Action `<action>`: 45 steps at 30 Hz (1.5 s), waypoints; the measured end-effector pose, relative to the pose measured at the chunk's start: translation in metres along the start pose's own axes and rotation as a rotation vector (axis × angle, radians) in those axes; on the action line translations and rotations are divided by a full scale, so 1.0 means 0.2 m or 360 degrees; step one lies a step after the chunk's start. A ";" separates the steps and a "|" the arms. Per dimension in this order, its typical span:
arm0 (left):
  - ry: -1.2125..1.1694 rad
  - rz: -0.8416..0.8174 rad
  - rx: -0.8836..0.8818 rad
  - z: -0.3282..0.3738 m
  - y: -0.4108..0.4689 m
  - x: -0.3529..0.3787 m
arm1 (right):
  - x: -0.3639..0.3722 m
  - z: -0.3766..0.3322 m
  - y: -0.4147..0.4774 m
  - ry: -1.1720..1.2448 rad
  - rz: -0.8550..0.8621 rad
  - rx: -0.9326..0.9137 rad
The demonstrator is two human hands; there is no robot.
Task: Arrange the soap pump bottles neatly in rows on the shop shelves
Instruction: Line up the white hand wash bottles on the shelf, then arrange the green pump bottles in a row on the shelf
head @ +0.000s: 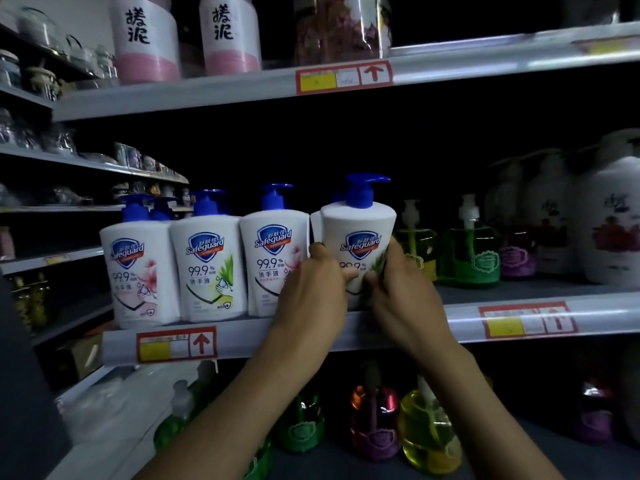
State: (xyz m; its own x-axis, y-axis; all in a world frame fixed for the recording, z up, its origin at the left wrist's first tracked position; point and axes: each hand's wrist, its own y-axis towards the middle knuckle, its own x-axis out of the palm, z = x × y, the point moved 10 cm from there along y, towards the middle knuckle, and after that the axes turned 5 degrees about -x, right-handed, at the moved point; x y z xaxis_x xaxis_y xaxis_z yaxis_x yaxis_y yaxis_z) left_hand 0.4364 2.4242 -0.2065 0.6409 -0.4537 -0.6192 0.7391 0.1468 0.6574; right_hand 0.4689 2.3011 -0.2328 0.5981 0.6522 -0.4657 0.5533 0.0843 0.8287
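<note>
Three soap bottles [207, 271] in a row at the shelf [502, 318] front edge. Left hand [311, 296] grips the fourth bottle [360, 233], just beside the row's right end, near upright, top tipped right. Right hand [405, 296] clasps its other side.

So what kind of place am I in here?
Most likely a shop aisle: tiered shelves carry red-framed price labels on their front rails, and identical Safeguard pump bottles stand in a row, with coloured soap bottles below.
</note>
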 end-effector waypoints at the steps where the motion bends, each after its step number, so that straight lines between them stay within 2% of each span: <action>1: 0.0015 -0.0033 -0.0016 0.01 0.01 0.00 | 0.01 0.00 0.01 -0.0024 -0.0022 0.0017; 6: 0.0103 -0.0135 -0.0137 -0.02 0.06 0.02 | 0.04 0.02 0.05 -0.0129 -0.0076 0.0086; 11: 0.0346 -0.0187 -0.0041 -0.03 0.04 0.09 | 0.04 0.03 0.05 -0.0283 -0.0079 0.0145; 23: 0.0426 0.0056 0.0279 0.07 -0.13 -0.02 | 0.01 -0.03 0.03 -0.0337 -0.0083 0.0010; 26: 0.0262 0.0103 0.0415 0.18 -0.14 -0.01 | -0.16 0.05 0.01 -0.0133 0.0122 0.0015; 28: 0.0025 0.0063 0.0472 0.26 -0.13 0.05 | -0.38 0.23 0.00 -0.0159 0.0358 0.0102; 30: -0.0183 -0.0067 0.0487 0.36 -0.06 0.16 | -0.57 0.47 0.00 -0.0269 0.0407 0.0299; 32: -0.0235 -0.0253 0.0525 0.49 0.04 0.35 | -0.66 0.68 0.04 -0.0359 0.0232 0.0470; 35: -0.0201 -0.0478 0.0471 0.65 0.20 0.62 | -0.58 0.87 0.08 -0.0227 -0.0227 0.0641; 38: -0.0270 -0.0527 0.0360 0.74 0.27 0.73 | -0.44 0.96 0.10 -0.0047 -0.0610 0.0696; 42: -0.0340 -0.0589 0.0236 0.74 0.30 0.76 | -0.41 0.95 0.11 0.0153 -0.0658 0.0704; 45: -0.0565 -0.0646 0.0122 0.71 0.29 0.79 | -0.44 0.94 0.07 0.0286 -0.0604 0.0706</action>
State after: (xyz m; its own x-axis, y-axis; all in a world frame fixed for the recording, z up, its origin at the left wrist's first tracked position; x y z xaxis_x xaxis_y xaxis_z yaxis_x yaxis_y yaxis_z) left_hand 0.5511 2.2366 -0.2047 0.1882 -0.7315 -0.6554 0.8868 -0.1603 0.4335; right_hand 0.5345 2.1033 -0.2387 0.2263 0.7583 -0.6114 0.9203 0.0391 0.3891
